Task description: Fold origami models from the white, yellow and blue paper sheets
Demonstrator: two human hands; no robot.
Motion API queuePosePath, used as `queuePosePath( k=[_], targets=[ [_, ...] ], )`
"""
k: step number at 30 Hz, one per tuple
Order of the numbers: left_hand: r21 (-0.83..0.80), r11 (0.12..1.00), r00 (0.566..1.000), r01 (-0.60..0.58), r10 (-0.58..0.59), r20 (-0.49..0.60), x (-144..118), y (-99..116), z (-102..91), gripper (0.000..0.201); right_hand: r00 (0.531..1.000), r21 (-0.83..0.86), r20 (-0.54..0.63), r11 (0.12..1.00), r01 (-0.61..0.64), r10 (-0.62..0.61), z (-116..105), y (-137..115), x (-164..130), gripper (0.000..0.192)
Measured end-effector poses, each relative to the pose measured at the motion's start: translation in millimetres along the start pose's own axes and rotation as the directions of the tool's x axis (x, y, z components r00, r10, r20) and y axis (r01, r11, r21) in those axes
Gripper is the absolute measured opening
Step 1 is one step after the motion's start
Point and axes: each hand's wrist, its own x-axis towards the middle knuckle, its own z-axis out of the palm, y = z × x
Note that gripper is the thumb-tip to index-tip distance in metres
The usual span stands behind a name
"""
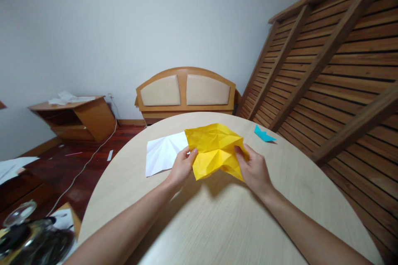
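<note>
Yellow sheet (216,145): creased paper, slight sheen
White sheet (164,154): creased paper, matt
Tabletop (224,223): smooth, wood-look
Slatted panel (360,68), right: matt wood
Floor (93,159), left: glossy

Facing you: pale wall (186,16), wooden headboard (183,93), two cream panels (208,89). To your right, one slatted wooden frame (326,62); to your left, low cabinet (93,120), dark red floor (59,169).

1. Left hand (183,165) and right hand (255,167) grip opposite edges of creased yellow paper (214,149).
2. White sheet (163,153) lies on round table (199,232), left.
3. Blue paper boat (263,134) rests right.
</note>
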Motion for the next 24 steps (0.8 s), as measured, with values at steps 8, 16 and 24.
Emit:
queuePosePath(
  k=[8,16,24],
  targets=[
    [0.125,0.990,0.995,0.062,-0.053,-0.080,13,-3,-14.2,0.032,0.993,-0.002,-0.030,0.994,-0.112,0.112,-3,6,5,0.040],
    [0.595,0.779,0.949,-0.197,0.303,-0.083,16,-1,-26.3,0.020,0.998,-0.133,0.030,0.989,-0.058,0.063,-7,0,7,0.031],
    [0.622,0.757,0.959,-0.201,0.282,-0.033,17,-4,-31.9,0.026,0.961,0.179,0.115,0.946,-0.270,0.252,0,27,12,0.043]
  ],
)
